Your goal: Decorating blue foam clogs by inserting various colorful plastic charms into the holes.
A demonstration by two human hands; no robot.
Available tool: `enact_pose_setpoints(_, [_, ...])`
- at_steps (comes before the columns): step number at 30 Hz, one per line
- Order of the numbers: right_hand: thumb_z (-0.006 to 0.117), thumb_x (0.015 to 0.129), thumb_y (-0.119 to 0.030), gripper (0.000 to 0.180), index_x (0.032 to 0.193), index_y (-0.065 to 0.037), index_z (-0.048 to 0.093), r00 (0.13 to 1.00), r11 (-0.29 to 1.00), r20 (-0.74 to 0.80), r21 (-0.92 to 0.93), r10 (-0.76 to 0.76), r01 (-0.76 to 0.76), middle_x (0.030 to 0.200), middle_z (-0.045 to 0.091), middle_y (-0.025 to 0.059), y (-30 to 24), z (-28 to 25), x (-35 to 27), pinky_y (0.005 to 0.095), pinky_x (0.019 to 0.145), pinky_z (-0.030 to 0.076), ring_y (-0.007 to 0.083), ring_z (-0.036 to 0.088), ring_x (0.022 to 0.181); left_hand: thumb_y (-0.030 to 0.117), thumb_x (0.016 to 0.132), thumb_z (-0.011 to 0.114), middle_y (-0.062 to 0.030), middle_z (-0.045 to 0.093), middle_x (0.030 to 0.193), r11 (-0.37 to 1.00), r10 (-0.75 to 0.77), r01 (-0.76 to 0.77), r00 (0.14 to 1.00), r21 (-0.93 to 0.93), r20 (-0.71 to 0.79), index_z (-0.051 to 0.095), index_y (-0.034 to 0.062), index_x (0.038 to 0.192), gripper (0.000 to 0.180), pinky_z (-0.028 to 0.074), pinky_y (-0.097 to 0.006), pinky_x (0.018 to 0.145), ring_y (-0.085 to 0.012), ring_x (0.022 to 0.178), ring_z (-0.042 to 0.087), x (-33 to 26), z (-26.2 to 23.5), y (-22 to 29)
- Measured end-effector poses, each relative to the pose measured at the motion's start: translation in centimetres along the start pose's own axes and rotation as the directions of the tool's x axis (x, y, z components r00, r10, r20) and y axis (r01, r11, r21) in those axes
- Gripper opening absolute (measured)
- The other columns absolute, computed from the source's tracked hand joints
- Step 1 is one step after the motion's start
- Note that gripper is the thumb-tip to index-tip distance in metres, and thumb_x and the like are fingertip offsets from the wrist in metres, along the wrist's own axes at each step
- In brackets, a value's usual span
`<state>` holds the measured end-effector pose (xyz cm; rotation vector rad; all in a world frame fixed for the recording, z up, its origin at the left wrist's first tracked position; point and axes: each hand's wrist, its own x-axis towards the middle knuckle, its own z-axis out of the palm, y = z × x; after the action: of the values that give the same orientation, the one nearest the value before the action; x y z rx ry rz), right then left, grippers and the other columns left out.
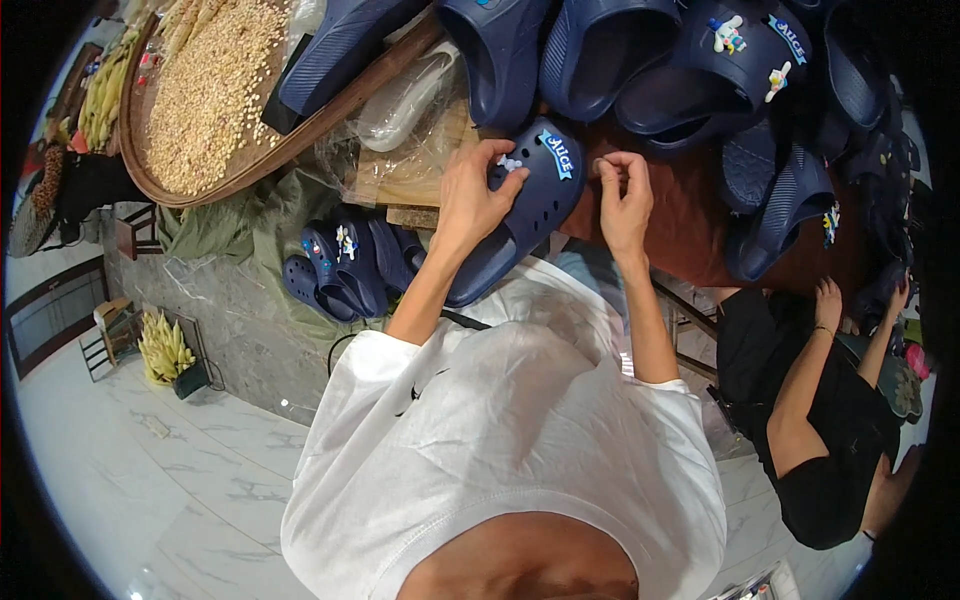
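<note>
A navy blue slipper (521,230) with holes in its upper lies in front of me at the table edge, toe pointing away. A blue banner-shaped charm (558,156) is fixed on its upper. My left hand (478,198) rests on the slipper's left side, thumb and index finger closed around a small white shoe charm (511,163). Just right of the slipper, apart from it, my right hand (626,203) is raised with thumb and fingertips pinched together. Whatever those fingertips may hold is too small to tell.
More navy slippers (610,60) crowd the table's far side and right. At far left stands a woven tray (128,150) of corn kernels. Several slippers (345,265) with charms sit lower left. A co-worker in black (800,400) works at the right.
</note>
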<state>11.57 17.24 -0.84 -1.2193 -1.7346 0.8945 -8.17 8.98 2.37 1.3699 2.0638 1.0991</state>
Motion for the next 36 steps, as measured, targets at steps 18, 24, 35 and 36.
enact_pose_setpoints(18, [0.07, 0.087, -0.014, 0.025, 0.109, -0.006, 0.062, 0.958, 0.935, 0.158, -0.228, -0.241, 0.273, 0.107, 0.052, 0.0138, -3.6, 2.7, -2.3, 0.0423, 0.086, 0.044, 0.0328, 0.053, 0.1, 0.02, 0.079, 0.081, -0.0134, 0.064, 0.082, 0.99, 0.079, -0.065, 0.991, 0.122, -0.106, 0.059, 0.0013, 0.089, 0.031, 0.05, -0.038, 0.069, -0.0288, 0.077, 0.065, -0.1, 0.9, 0.5])
enact_pose_setpoints(24, [0.069, 0.087, -0.014, 0.025, 0.11, -0.006, 0.062, 0.961, 0.937, 0.124, -0.22, -0.249, 0.271, 0.106, 0.05, 0.0141, -2.7, 3.2, -2.5, 0.043, 0.085, 0.043, 0.0331, 0.052, 0.1, 0.007, 0.079, 0.078, -0.0129, 0.064, 0.082, 0.992, 0.104, -0.113, 0.983, -0.048, -0.153, 0.058, 0.0013, 0.09, 0.024, 0.052, -0.036, 0.073, -0.0285, 0.078, 0.065, -0.2, 1.4, 0.7])
enact_pose_setpoints(35, [0.068, 0.088, -0.012, 0.025, 0.111, -0.006, 0.062, 0.967, 0.949, 0.094, -0.19, -0.237, 0.251, 0.107, 0.05, 0.0147, -2.3, 3.3, -2.4, 0.0425, 0.088, 0.043, 0.0334, 0.052, 0.102, 0.002, 0.079, 0.08, -0.0049, 0.066, 0.081, 0.959, 0.194, -0.225, 0.964, -0.173, -0.18, 0.064, 0.0019, 0.086, 0.018, 0.05, -0.027, 0.071, -0.0138, 0.076, 0.064, -0.3, 1.4, 0.6])
enact_pose_setpoints(36, [0.069, 0.087, -0.012, 0.025, 0.111, -0.006, 0.062, 0.971, 0.959, 0.079, -0.156, -0.226, 0.236, 0.108, 0.052, 0.0147, -2.8, 3.1, -2.6, 0.0423, 0.089, 0.043, 0.0332, 0.053, 0.103, 0.002, 0.079, 0.08, -0.0049, 0.066, 0.081, 0.958, 0.197, -0.228, 0.964, -0.175, -0.18, 0.064, 0.0019, 0.086, 0.018, 0.05, -0.027, 0.071, -0.0138, 0.076, 0.064, -0.4, 1.5, 0.5])
